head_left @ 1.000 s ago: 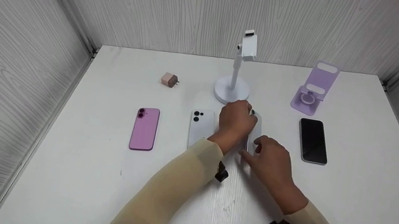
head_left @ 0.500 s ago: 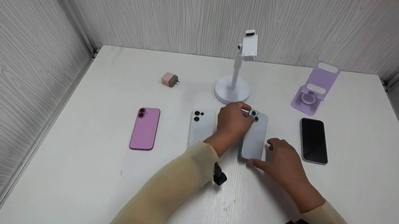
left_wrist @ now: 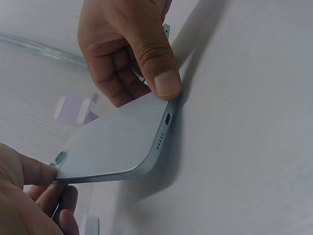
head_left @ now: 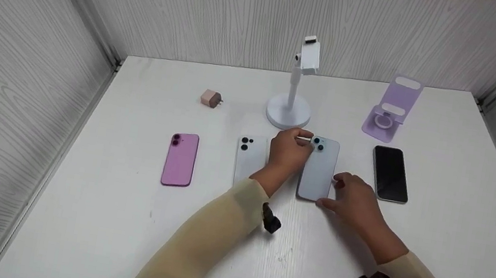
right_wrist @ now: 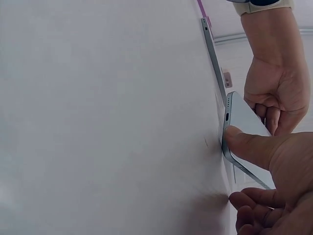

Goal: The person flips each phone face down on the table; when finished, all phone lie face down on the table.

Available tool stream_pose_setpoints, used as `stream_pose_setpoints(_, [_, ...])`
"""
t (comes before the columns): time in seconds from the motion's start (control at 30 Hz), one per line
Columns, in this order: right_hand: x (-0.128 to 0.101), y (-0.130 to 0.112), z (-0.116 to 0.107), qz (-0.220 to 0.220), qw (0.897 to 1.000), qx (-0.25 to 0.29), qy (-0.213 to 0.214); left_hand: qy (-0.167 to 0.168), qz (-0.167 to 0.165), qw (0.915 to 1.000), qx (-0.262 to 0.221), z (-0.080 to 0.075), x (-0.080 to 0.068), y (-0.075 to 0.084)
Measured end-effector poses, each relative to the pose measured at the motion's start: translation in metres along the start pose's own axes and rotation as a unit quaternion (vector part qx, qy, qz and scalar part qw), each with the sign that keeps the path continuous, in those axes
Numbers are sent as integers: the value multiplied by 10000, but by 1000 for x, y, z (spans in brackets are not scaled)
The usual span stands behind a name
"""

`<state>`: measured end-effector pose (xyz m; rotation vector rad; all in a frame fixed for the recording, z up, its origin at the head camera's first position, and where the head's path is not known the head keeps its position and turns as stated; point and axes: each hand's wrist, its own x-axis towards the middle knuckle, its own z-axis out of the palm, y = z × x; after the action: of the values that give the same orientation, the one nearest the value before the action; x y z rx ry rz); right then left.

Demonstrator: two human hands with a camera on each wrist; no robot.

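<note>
A light blue phone (head_left: 319, 169) lies back up, nearly flat on the white table (head_left: 116, 217), one side still tilted off it in the wrist views. My left hand (head_left: 299, 142) pinches its top corner by the camera lenses. My right hand (head_left: 331, 192) grips the bottom end, thumb pressed beside the charging port. In the left wrist view the light blue phone (left_wrist: 117, 142) runs from my left hand's fingers (left_wrist: 29, 171) up to my right hand's thumb (left_wrist: 161, 73). The right wrist view shows the light blue phone (right_wrist: 247, 125) edge-on between right thumb (right_wrist: 254, 147) and left hand (right_wrist: 274, 93).
A white phone (head_left: 249, 159) lies just left of my left hand, and a pink phone (head_left: 180, 159) further left. A black phone (head_left: 389, 174) lies screen up on the right. Behind stand a white pole stand (head_left: 290, 111), a purple stand (head_left: 389, 109) and a charger plug (head_left: 210, 98). Walls enclose three sides.
The light blue phone has tipped from standing on its edge to almost flat, back up, and shifted right. My right hand moved right and back along with its bottom end.
</note>
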<state>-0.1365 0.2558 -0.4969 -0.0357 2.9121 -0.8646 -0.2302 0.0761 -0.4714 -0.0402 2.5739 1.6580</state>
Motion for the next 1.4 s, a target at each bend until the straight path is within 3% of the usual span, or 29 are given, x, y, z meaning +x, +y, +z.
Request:
stream_pose_setpoints(0.2, [0, 2, -1, 104, 9995, 303, -60, -120, -109, 9999, -47, -2, -1, -1])
stream_pose_setpoints(0.4, [-2, 0, -4, 112, 9995, 303, -39, -315, 126, 9994, -5, -5, 3, -10])
stream_pose_setpoints(0.57, [-2, 1, -5, -81, 9996, 255, 10, -573, 428, 9965, 429, -7, 7, -20])
stream_pose_setpoints(0.73, [-3, 1, -5, -253, 9996, 85, 24, -881, 515, 9909, 876, -10, 10, -28])
stream_pose_setpoints(0.87, [-4, 2, -5, -334, 9994, -8, 56, -1097, 662, 9833, 1293, -10, 15, -30])
stream_pose_setpoints(1.07, [-3, 2, -4, -321, 9995, -31, -32, -1269, 961, 9608, 2272, -9, 17, -33])
stream_pose_setpoints(1.3, [-2, 3, -4, -295, 9995, -100, -110, -1490, 943, 9548, 2395, -12, 18, -34])
stream_pose_setpoints(1.4, [-3, 4, -5, -308, 9994, -93, -134, -1586, 1001, 9482, 2566, -13, 19, -33])
